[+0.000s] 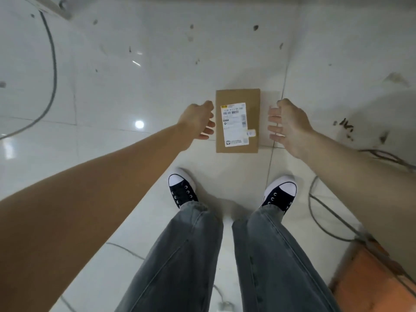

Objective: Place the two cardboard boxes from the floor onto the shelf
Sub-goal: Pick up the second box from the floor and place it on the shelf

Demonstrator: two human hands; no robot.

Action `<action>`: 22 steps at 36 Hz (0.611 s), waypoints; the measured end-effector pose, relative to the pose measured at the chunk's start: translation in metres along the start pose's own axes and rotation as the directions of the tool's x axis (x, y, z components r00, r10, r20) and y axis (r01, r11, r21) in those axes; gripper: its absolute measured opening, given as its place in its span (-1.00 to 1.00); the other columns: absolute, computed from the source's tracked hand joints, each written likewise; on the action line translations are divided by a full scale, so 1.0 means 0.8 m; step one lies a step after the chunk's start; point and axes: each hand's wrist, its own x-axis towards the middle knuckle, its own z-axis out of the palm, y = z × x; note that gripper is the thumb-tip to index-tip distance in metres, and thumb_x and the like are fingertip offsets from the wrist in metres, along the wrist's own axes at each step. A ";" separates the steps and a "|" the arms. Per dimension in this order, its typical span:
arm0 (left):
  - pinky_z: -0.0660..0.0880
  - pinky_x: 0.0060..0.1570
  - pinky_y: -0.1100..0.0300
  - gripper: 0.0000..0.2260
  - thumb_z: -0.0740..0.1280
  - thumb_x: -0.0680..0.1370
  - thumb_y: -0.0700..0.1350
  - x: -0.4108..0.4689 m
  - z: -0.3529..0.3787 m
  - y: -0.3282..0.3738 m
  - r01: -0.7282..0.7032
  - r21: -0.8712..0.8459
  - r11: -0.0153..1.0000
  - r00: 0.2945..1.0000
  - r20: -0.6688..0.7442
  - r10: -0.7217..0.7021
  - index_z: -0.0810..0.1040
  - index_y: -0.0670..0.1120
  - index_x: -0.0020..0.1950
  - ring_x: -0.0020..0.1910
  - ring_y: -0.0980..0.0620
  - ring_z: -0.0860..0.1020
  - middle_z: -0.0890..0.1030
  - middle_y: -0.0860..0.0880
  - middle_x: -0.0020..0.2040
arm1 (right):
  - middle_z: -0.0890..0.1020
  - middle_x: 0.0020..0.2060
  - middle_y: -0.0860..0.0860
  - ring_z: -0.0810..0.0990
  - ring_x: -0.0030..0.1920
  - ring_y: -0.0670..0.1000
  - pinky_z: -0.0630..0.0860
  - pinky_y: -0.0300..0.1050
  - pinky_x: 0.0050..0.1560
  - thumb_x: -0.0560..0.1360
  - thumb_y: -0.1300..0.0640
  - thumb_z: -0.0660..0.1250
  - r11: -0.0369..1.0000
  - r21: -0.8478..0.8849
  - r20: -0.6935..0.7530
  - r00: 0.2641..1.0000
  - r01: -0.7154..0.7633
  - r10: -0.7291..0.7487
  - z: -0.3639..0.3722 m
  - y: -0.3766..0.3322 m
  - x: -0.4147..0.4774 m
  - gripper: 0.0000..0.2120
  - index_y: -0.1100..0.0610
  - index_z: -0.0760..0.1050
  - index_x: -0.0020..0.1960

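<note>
A flat brown cardboard box (253, 97) with a white shipping label lies on the white tiled floor just ahead of my feet. My left hand (197, 122) hovers at the box's left side, fingers apart and curled toward it, holding nothing. On the box's right side, my right hand (288, 123) is spread open, a short gap from the edge. Neither hand touches the box as far as I can tell. Only one box is in view, and no shelf is visible.
Grey cables curve across the floor at the left (53, 70) and at the right (326, 212). An orange-brown object (378, 282) sits at the bottom right. My legs in grey jeans and black sneakers (182, 192) stand just behind the box.
</note>
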 end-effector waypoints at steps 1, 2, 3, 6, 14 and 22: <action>0.55 0.04 0.03 -0.75 0.13 0.57 -0.02 0.014 0.006 -0.010 0.024 0.003 1.000 1.000 0.000 -0.024 0.48 -0.17 0.01 -0.16 -0.10 0.56 0.58 -0.11 -0.09 | 0.58 0.02 0.04 0.58 0.15 0.16 0.50 0.11 0.25 0.47 -0.13 0.10 1.000 -0.007 0.000 1.000 -0.018 0.018 0.005 0.009 0.013 -0.49 0.15 0.51 0.25; 0.55 0.07 0.02 -0.73 0.13 0.57 -0.01 0.028 0.012 -0.019 0.045 0.005 0.999 0.999 -0.002 -0.045 0.48 -0.17 0.05 -0.14 -0.09 0.55 0.57 -0.11 -0.06 | 0.58 -0.01 0.03 0.58 0.16 0.16 0.49 0.12 0.25 0.47 -0.13 0.10 0.999 -0.011 0.000 0.999 -0.032 0.032 0.011 0.018 0.027 -0.48 0.14 0.51 0.26; 0.55 0.08 0.02 -0.70 0.13 0.58 0.00 0.042 0.019 -0.027 0.059 0.006 0.998 0.998 -0.003 -0.059 0.49 -0.17 0.12 -0.12 -0.09 0.55 0.55 -0.11 -0.04 | 0.58 -0.05 0.02 0.58 0.13 0.14 0.48 0.12 0.25 0.48 -0.13 0.10 0.999 -0.012 0.000 0.999 -0.040 0.040 0.015 0.025 0.039 -0.50 0.13 0.52 0.25; 0.52 0.13 0.01 -0.59 0.12 0.58 0.02 0.080 0.037 -0.045 0.096 0.021 0.995 0.995 -0.014 -0.096 0.44 -0.18 0.32 -0.04 -0.09 0.53 0.50 -0.10 0.03 | 0.55 -0.20 -0.03 0.54 -0.09 0.06 0.47 0.06 0.18 0.53 -0.09 0.08 0.999 -0.017 -0.006 0.999 -0.039 0.039 0.028 0.047 0.072 -0.64 0.10 0.54 0.02; 0.46 0.07 0.06 -0.61 0.04 0.61 0.07 0.144 0.080 -0.065 0.106 0.042 0.994 0.994 -0.005 -0.106 0.48 -0.12 0.23 0.01 -0.09 0.46 0.51 -0.02 -0.04 | 0.56 -0.28 -0.04 0.51 -0.20 0.06 0.39 -0.02 -0.06 0.51 -0.07 0.07 0.998 -0.032 -0.005 0.999 -0.053 0.052 0.051 0.088 0.133 -0.71 0.03 0.43 -0.25; 0.30 -0.38 0.17 -0.52 0.05 0.59 0.07 0.165 0.104 -0.069 0.115 -0.003 0.993 0.993 -0.008 -0.115 0.34 -0.11 0.45 -0.02 -0.06 0.54 0.60 -0.07 0.14 | 0.69 -0.06 0.08 0.61 -0.01 0.14 0.48 0.13 0.20 0.44 -0.13 0.06 0.999 -0.032 0.026 0.999 -0.043 0.044 0.059 0.102 0.149 -0.67 0.03 0.51 -0.13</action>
